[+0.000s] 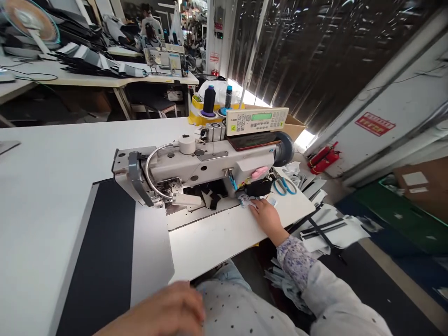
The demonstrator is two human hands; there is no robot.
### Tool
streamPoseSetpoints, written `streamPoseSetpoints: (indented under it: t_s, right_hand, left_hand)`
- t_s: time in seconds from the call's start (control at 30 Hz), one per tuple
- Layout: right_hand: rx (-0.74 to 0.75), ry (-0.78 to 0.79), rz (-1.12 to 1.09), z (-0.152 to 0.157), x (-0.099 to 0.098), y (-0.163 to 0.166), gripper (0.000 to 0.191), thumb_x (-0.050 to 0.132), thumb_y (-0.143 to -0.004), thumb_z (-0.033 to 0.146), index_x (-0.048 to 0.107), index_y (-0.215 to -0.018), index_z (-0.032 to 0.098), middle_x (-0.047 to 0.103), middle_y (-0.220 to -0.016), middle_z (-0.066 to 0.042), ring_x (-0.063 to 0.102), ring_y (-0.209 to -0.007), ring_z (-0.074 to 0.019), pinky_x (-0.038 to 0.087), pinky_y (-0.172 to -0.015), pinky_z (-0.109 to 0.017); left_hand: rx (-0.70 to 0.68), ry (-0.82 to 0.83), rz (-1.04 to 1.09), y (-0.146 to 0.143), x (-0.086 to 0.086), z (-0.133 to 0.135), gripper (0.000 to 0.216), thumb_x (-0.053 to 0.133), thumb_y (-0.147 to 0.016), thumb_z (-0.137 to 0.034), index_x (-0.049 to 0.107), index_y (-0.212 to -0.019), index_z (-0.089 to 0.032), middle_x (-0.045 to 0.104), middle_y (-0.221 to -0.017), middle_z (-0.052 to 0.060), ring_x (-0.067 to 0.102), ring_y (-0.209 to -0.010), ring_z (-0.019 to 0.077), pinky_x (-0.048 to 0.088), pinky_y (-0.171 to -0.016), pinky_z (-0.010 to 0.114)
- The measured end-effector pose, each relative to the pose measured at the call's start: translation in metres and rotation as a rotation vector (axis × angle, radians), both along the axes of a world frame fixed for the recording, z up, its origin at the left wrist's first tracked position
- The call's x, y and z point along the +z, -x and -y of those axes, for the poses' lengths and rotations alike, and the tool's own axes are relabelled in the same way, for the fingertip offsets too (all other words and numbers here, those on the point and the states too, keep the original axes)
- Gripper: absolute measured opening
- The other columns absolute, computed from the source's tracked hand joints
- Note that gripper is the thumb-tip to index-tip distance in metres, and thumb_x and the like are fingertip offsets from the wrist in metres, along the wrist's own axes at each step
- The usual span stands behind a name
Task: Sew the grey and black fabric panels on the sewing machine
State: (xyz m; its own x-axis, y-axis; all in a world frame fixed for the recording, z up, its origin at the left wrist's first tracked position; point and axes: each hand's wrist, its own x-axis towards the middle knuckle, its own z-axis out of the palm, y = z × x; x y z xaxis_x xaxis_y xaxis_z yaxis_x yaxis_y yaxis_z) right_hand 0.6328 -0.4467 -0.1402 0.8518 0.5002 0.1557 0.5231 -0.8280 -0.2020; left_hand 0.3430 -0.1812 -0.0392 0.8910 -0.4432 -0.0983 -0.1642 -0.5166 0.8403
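Observation:
My right hand (268,217) reaches to the base of the sewing machine (196,168), fingertips closed at a small white printed label (245,200). Part of that label is hidden by the fingers. My left hand (168,310), blurred, hovers low in front of my body near the table edge; its fingers look bent and I see nothing in them. A flat grey panel with a wide black band (108,247) lies left of the machine, its corner close to the needle area. Black and white scraps (211,199) lie under the machine arm.
Blue-handled scissors (285,185) lie at the table's right end. A control panel (258,120) and a phone (254,140) sit on the machine, with thread cones (209,100) behind. Cut pieces (336,233) are piled at right below table height. A fire extinguisher (324,157) stands by the wall.

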Motion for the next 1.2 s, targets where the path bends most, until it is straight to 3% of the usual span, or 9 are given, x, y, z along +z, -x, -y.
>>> streamPoseSetpoints:
  t_s: [0.2,0.3,0.37,0.5,0.7,0.8,0.9,1.03,1.2]
  right_hand:
    - [-0.127,0.046,-0.117,-0.02,0.005,-0.008,0.026,0.05,-0.092,0.036,0.07,-0.103,0.021,0.067,-0.096,-0.009,0.063,-0.087,-0.0207,0.042,-0.066,-0.026]
    - [-0.134,0.064,-0.16,-0.026,0.007,-0.011,0.023,0.05,-0.09,0.03,0.071,-0.091,0.021,0.068,-0.09,-0.007,0.063,-0.081,-0.0189,0.037,-0.061,-0.025]
    - [-0.132,0.072,-0.148,-0.028,0.006,-0.012,0.022,0.051,-0.088,0.028,0.071,-0.086,0.02,0.068,-0.085,-0.007,0.062,-0.078,-0.0184,0.035,-0.059,-0.025]
    - [-0.132,0.03,-0.1,-0.024,0.001,-0.013,0.017,0.053,-0.083,0.024,0.069,-0.08,0.018,0.066,-0.078,-0.007,0.06,-0.072,-0.0181,0.037,-0.06,-0.025]
    - [-0.018,-0.303,-0.067,-0.016,0.003,0.012,0.01,0.054,-0.077,0.022,0.062,-0.073,0.019,0.061,-0.074,-0.004,0.058,-0.068,-0.0162,0.044,-0.065,-0.026]
    - [0.204,-0.415,-0.121,-0.056,0.006,0.047,0.007,0.054,-0.077,0.02,0.06,-0.073,0.02,0.06,-0.072,-0.002,0.057,-0.066,-0.0143,0.045,-0.064,-0.024]
    - [0.412,-0.416,-0.185,-0.123,0.006,0.084,0.005,0.058,-0.078,0.019,0.06,-0.074,0.021,0.06,-0.075,-0.001,0.057,-0.069,-0.0137,0.044,-0.064,-0.023]
    - [0.584,-0.376,-0.205,-0.199,0.0,0.112,0.013,0.058,-0.086,0.023,0.06,-0.073,0.02,0.06,-0.076,-0.001,0.057,-0.071,-0.014,0.043,-0.064,-0.023]
    - [0.761,-0.408,-0.098,-0.223,-0.007,0.106,0.017,0.05,-0.094,0.025,0.066,-0.094,0.018,0.065,-0.092,-0.007,0.059,-0.088,-0.0188,0.046,-0.081,-0.03]
  left_hand:
    - [0.691,-0.513,0.152,-0.036,-0.068,-0.031,0.033,0.046,-0.088,-0.047,0.066,-0.11,-0.031,0.059,-0.125,0.005,0.051,-0.12,0.0275,0.042,-0.102,0.047]
    - [0.789,-0.615,0.224,-0.037,-0.098,-0.043,0.036,0.044,-0.088,-0.048,0.065,-0.111,-0.029,0.06,-0.123,0.005,0.052,-0.118,0.0283,0.042,-0.101,0.049]
    - [0.789,-0.637,0.256,-0.035,-0.107,-0.045,0.035,0.044,-0.088,-0.047,0.066,-0.109,-0.03,0.06,-0.123,0.004,0.052,-0.117,0.0273,0.042,-0.101,0.047]
    - [0.766,-0.647,0.295,-0.032,-0.11,-0.045,0.033,0.045,-0.089,-0.047,0.066,-0.108,-0.031,0.059,-0.124,0.002,0.051,-0.118,0.0261,0.04,-0.101,0.044]
    - [0.785,-0.594,0.301,-0.036,-0.101,-0.04,0.031,0.044,-0.091,-0.044,0.066,-0.107,-0.029,0.061,-0.121,0.004,0.051,-0.115,0.0249,0.039,-0.1,0.042]
    - [0.812,-0.535,0.285,-0.05,-0.087,-0.025,0.031,0.038,-0.094,-0.041,0.066,-0.103,-0.028,0.064,-0.111,0.004,0.054,-0.108,0.0231,0.04,-0.095,0.041]
    - [0.868,-0.558,0.269,-0.068,-0.079,-0.021,0.03,0.039,-0.094,-0.041,0.064,-0.098,-0.026,0.064,-0.105,0.005,0.055,-0.103,0.0231,0.04,-0.092,0.04]
    - [0.996,-0.776,0.173,-0.077,-0.084,-0.052,0.029,0.042,-0.092,-0.039,0.063,-0.084,-0.02,0.065,-0.096,0.009,0.055,-0.094,0.0261,0.04,-0.084,0.04]
    - [0.982,-0.963,0.231,-0.072,-0.085,-0.098,0.026,0.048,-0.089,-0.037,0.067,-0.086,-0.02,0.065,-0.097,0.013,0.053,-0.097,0.0298,0.036,-0.085,0.044]
